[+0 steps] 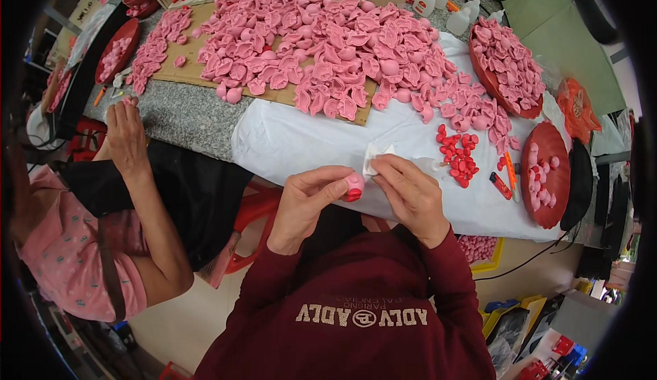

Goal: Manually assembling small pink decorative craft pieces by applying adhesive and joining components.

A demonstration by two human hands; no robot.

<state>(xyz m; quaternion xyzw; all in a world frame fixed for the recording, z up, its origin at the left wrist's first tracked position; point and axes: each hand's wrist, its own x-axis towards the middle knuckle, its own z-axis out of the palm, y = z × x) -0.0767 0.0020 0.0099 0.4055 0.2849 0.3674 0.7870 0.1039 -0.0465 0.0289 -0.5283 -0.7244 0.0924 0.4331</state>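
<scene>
My left hand [309, 198] grips a small pink rounded piece with a red base [354, 186] between thumb and fingers. Just to its right, my right hand [409, 192] pinches a crumpled white cloth [375, 159] against that pink piece. Both hands hover at the near edge of a white sheet [301, 140] spread on the table. A heap of pink moulded pieces [328, 44] lies beyond them, and a cluster of small red pieces [460, 154] lies to the right of my right hand.
Another person sits at the left, one hand [125, 130] on the grey stone tabletop [178, 109]. Red round trays [547, 174] with pink pieces stand at the right. A red lighter-like stick [500, 185] lies near them. White squeeze bottles [460, 17] stand at the back.
</scene>
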